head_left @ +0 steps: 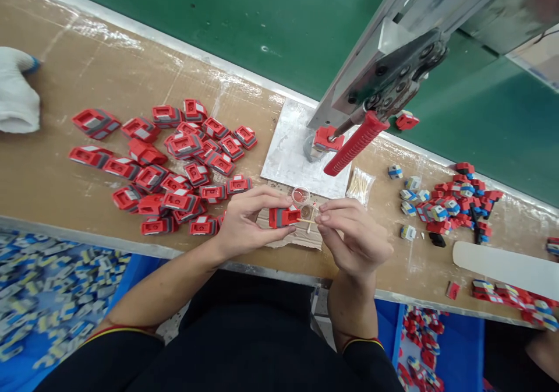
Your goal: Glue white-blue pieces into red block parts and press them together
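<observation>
We find no brand, label or legible writing anywhere on the bench. Our left hand (244,223) grips a small red plastic housing (283,216) between thumb and fingers, held just above the workbench (65,89) edge over a scrap of cardboard (301,237). Our right hand (353,237) pinches a thin wooden stick (307,221) whose tip meets the housing's right end; what is on the tip is too small to tell. Just behind sit two tiny clear cups (301,196), contents unclear. A pile of red housings (174,165) lies to the left, and a heap of smaller red, blue and white parts (449,205) to the right. A toggle press with a red handle (356,142) stands on a metal plate (288,153), its upper frame cut off. A white-gloved hand (15,92) of another person enters at far left, mostly out of view.
</observation>
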The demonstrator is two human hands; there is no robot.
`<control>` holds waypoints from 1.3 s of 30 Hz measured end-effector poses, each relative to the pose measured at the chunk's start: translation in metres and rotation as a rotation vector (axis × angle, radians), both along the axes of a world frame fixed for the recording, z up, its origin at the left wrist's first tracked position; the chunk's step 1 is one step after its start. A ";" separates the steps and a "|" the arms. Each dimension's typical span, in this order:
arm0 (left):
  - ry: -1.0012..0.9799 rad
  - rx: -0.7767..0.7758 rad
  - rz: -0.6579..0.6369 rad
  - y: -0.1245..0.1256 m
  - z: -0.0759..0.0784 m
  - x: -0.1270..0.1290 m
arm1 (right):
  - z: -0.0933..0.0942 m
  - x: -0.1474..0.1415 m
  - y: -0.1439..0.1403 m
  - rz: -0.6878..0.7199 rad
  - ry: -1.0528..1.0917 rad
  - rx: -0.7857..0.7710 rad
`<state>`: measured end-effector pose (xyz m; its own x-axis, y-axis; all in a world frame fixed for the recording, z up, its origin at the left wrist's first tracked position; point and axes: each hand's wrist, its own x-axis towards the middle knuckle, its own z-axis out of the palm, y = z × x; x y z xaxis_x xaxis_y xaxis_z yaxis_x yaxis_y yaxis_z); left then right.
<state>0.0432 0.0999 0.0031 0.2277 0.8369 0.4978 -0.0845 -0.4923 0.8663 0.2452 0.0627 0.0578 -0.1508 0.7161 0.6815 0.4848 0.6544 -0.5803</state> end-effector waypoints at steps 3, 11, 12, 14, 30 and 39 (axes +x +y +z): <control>-0.012 -0.012 -0.015 0.000 -0.001 0.000 | 0.000 0.012 -0.004 -0.035 0.062 0.024; -0.007 -0.115 0.079 0.002 -0.002 -0.002 | -0.014 0.037 0.004 0.054 -0.357 -0.243; -0.009 -0.121 0.089 0.003 -0.002 -0.002 | -0.016 0.037 0.007 0.097 -0.392 -0.268; -0.017 -0.123 0.097 0.003 -0.002 -0.003 | -0.019 0.037 0.009 0.135 -0.383 -0.285; 0.055 -0.053 -0.049 -0.001 0.000 0.000 | -0.011 0.000 0.000 0.022 0.142 -0.027; 0.048 -0.040 -0.038 0.000 0.000 0.001 | -0.011 -0.002 0.002 0.042 0.139 -0.023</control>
<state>0.0438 0.0995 0.0026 0.2822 0.8465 0.4515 -0.0599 -0.4541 0.8889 0.2433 0.0643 0.0469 -0.0862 0.7266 0.6816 0.3717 0.6582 -0.6546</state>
